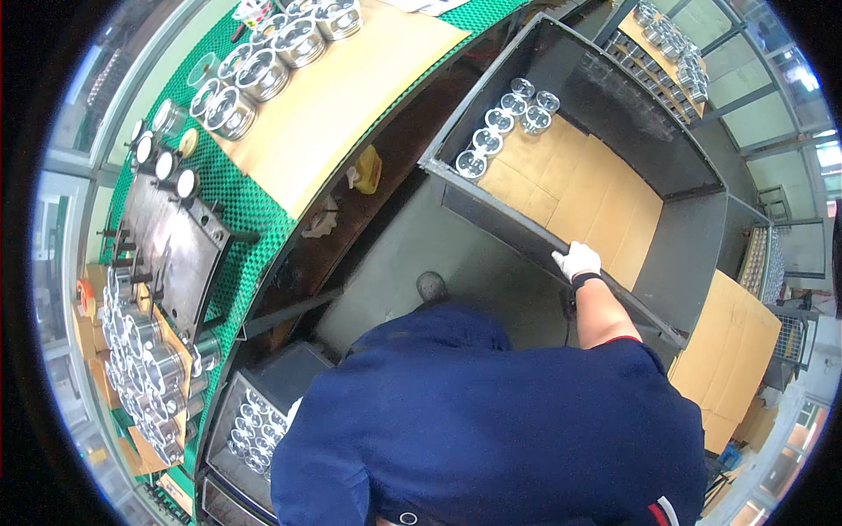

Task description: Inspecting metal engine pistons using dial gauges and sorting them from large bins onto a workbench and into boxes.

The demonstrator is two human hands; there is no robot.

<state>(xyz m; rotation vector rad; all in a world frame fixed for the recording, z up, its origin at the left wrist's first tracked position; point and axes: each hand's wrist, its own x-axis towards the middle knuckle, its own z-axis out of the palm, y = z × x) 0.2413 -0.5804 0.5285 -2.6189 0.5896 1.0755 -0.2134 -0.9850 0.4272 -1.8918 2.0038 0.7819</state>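
My right hand (579, 261), in a white glove, is closed over the near rim of a large dark metal bin (509, 219). Brown cardboard lines the bin's floor, and several shiny metal pistons (488, 140) stand in its far left corner. Only a sliver of my white-gloved left hand (294, 412) shows past my navy sleeve; its fingers are hidden. It is beside a lower grey crate (226, 419) that holds rows of similar pistons (254, 430).
A green-matted bench (254, 215) curves along the left, carrying pistons on cardboard (351, 105), a metal plate fixture (167, 245) with round dial gauges (167, 164), and a crowded piston stack (145, 359). A cardboard sheet (728, 351) lies right of the bin. A loaded rack (658, 61) stands behind.
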